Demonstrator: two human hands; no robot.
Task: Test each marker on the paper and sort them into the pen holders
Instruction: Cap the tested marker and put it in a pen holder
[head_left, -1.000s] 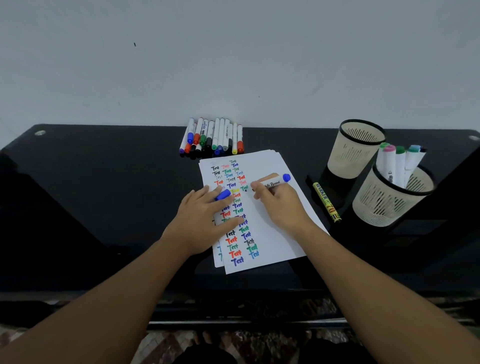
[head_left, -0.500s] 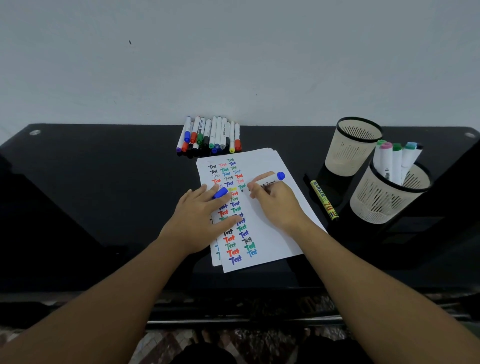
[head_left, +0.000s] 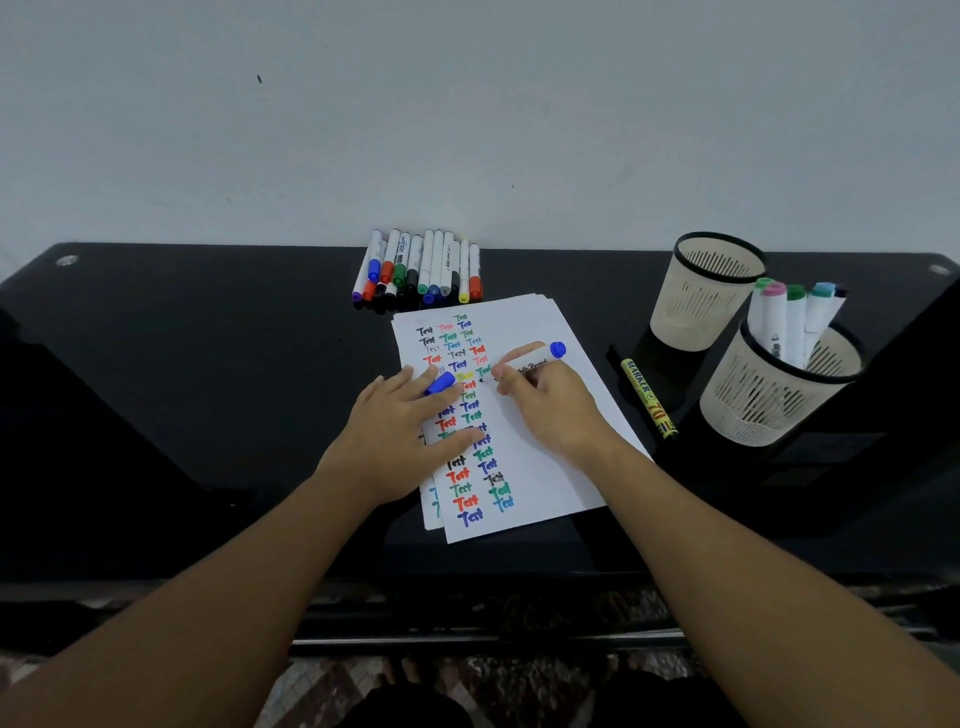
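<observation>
Both hands busy: right hand (head_left: 550, 410) pinches marker (head_left: 535, 358).

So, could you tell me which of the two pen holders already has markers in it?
The nearer holder, at the right edge; markers stand in it, while the farther holder looks empty.

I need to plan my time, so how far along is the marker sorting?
Done: several markers stand in one holder. In hand: right hand writes with a blue marker; left hand holds its cap. Left: the pile by the wall.
</observation>
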